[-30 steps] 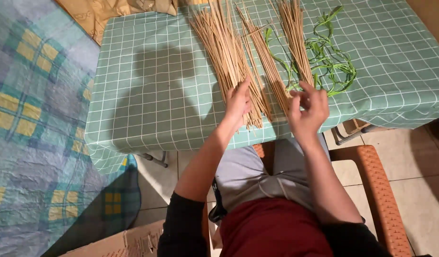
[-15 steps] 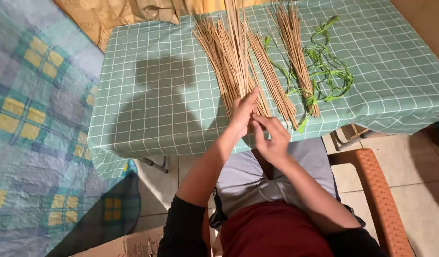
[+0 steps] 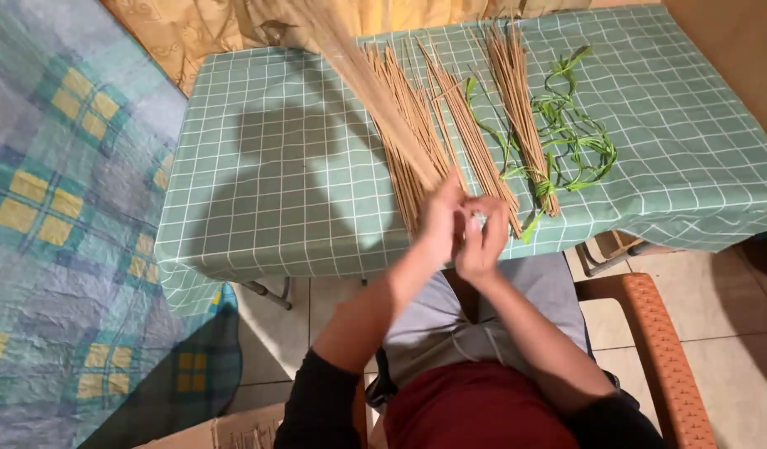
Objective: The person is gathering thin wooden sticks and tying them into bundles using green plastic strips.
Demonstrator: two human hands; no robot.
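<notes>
Just above both hands (image 3: 465, 226), sticks (image 3: 375, 91).

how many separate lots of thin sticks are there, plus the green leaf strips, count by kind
Stick lots lying on the checked tablecloth: 3 (wide pile, narrow row, tied bundle)
Stick bunch raised in the left hand, right hand meeting it: 1
Green leaf strip tangle: 1
Total: 5

Black sleeves pushed up, grey shorts, maroon top.
</notes>
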